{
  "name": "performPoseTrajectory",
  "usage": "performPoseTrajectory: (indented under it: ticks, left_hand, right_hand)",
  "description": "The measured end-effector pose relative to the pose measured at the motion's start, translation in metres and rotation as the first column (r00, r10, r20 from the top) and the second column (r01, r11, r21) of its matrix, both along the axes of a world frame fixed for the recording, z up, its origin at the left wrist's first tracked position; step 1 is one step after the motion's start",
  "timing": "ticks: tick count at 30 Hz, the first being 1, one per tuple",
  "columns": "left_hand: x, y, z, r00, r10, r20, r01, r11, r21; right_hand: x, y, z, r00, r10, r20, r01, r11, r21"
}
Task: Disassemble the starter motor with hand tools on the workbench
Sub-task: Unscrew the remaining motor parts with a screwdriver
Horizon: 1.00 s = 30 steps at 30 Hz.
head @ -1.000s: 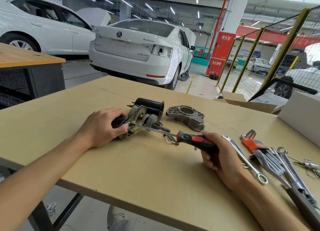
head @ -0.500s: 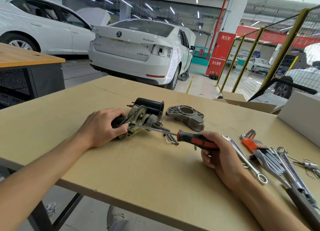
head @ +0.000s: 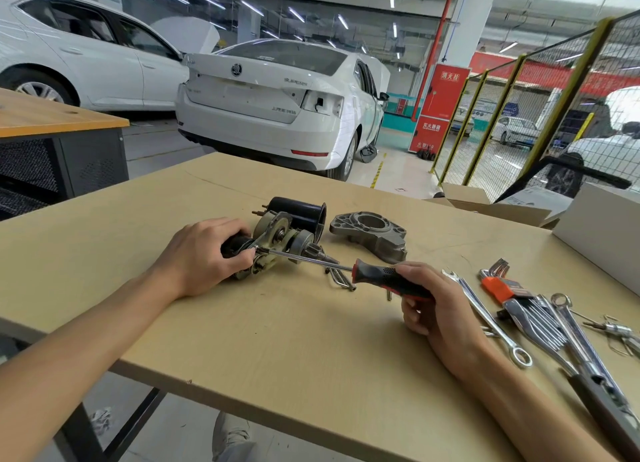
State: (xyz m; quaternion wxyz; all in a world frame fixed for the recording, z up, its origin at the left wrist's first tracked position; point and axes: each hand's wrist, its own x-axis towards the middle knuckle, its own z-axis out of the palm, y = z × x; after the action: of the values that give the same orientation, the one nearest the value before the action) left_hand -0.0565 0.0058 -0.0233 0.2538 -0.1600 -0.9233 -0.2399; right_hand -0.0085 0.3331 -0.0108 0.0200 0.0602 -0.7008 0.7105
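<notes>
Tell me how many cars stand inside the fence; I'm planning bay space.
2: the centre car beyond the bench, the left car cut off by the frame. More may be hidden.

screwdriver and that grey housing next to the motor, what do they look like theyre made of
Screwdriver: bright, mirror-like shaft, likely chromed steel; the black and red handle looks like matte moulded plastic or rubber, with a dotted grip patch. The right hand grips it.

Grey housing: dull, slightly rough grey with thick ribs and bolt ears, probably cast aluminium, though the alloy cannot be told.
</notes>
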Motion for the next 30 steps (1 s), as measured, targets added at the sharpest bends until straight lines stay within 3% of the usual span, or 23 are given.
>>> performPoseTrajectory:
  ticks: [4, 11, 30]
  left_hand:
    - [0.0012, 0.0004, 0.0006, 1.0, 0.0, 0.0, 0.0, 1.0, 0.005]
    - [0.0021, 0.0012, 0.0019, 1.0, 0.001, -0.002, -0.001, 1.0, 0.001]
    - [0.0033, 0.0009, 0.0022, 1.0, -0.002, -0.002, 0.002, 1.0, 0.011]
  right_hand:
    - [0.003, 0.0, 0.0008, 0.999, 0.006, 0.042, -0.009, 0.998, 0.06]
    - [0.0023, 0.0, 0.0011, 1.0, -0.007, -0.025, 0.007, 1.0, 0.024]
    - [0.003, -0.0003, -0.0007, 0.999, -0.019, 0.03, 0.017, 0.998, 0.062]
